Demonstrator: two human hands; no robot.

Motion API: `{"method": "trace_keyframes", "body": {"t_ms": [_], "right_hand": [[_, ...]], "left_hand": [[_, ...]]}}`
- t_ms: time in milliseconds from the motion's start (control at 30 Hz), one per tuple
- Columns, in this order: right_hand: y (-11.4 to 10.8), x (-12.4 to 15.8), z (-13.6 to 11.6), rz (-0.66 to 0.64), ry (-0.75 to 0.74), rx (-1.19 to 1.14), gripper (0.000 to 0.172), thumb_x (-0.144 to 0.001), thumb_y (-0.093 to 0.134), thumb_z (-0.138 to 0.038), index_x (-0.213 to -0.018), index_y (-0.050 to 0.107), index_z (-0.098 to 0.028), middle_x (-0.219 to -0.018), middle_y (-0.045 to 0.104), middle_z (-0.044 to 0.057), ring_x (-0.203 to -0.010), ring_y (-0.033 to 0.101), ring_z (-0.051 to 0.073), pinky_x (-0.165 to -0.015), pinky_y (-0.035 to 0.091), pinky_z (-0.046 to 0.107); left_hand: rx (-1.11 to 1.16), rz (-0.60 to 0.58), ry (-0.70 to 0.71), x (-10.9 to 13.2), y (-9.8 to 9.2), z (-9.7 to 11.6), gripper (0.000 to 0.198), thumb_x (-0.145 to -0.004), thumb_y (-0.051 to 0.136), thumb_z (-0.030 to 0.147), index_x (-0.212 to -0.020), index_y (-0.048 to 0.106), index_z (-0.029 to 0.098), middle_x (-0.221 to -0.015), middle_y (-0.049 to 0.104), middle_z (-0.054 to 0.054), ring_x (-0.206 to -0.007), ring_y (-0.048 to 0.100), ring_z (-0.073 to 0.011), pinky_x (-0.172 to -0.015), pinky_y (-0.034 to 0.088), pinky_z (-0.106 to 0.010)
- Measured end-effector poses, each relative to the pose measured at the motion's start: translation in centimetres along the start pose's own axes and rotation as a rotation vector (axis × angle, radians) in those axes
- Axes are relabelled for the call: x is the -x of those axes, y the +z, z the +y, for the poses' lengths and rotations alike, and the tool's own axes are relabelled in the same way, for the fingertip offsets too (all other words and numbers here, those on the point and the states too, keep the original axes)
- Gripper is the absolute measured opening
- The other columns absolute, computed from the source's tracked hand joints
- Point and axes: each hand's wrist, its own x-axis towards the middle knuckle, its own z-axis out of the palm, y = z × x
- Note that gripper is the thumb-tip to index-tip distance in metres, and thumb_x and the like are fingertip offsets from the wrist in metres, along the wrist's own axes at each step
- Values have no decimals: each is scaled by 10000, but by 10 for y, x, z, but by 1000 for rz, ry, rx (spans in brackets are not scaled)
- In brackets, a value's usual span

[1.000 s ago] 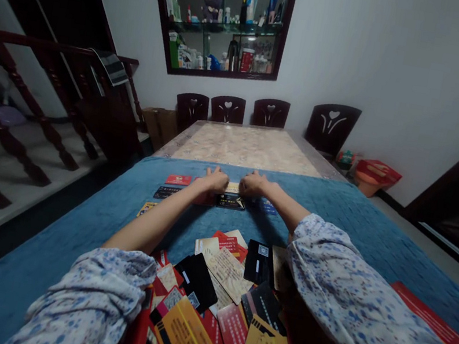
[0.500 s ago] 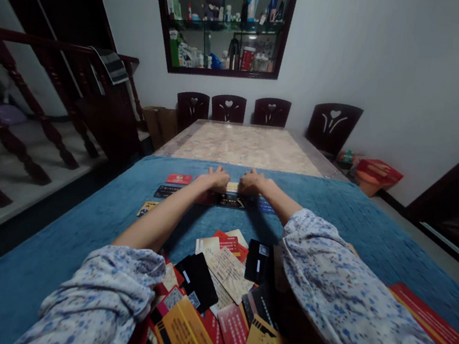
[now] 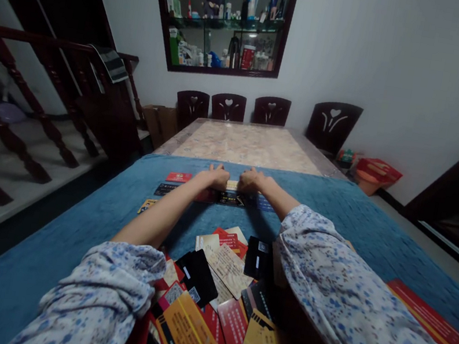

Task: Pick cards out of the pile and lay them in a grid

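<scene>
One wooden railing (image 3: 36, 38) stands at the far left, with one striped cloth (image 3: 114, 67) hanging over it. Next, on the blue cloth (image 3: 112, 211) which covers the near part of the counter (image 3: 251, 146), there are one yellow card (image 3: 147, 206), partly behind the left forearm, then one dark card (image 3: 165, 189) and one red card (image 3: 179, 177). In the middle are two bare hands. The left hand (image 3: 217, 179) is at the left end of one pale card (image 3: 232, 185), with fingers bent; the right hand (image 3: 251, 182) is at its right end. The pale card lies between them, but the fingertips are hidden, so I cannot tell if either grip is closed on it. Just nearer lies one black card (image 3: 231, 198), and to its right one blue card (image 3: 265, 204), partly covered. Between the sleeves there is one heap of cards (image 3: 231, 322), too overlapped for an exact count. Behind the counter four chairs (image 3: 272, 108) are seen, and at right one red bag (image 3: 378, 170)
</scene>
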Motion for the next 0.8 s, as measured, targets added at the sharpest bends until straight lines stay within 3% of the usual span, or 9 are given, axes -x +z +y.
{"method": "trace_keyframes", "body": {"t_ms": [367, 800], "right_hand": [[-6, 21, 14, 50, -34, -1, 424, -821, 560, -343, -1185, 693, -172, -1306, 592, 193, -1244, 463, 359, -919, 449, 453], [-7, 75, 40, 143, -53, -30, 395, -837, 616, -340, -1214, 692, -248, -1265, 625, 135, -1211, 465, 337, -915, 383, 410]], "left_hand": [[-45, 186, 62, 18, -3, 4, 297, -836, 512, 214, -1082, 663, 144, -1297, 576, -193, -1354, 305, -340, -1029, 322, -537], [4, 239, 150, 78, -7, 34, 434, -749, 555, 78, -1167, 633, 160, -1311, 556, -173, -1377, 277, -368, -1039, 305, -557]]}}
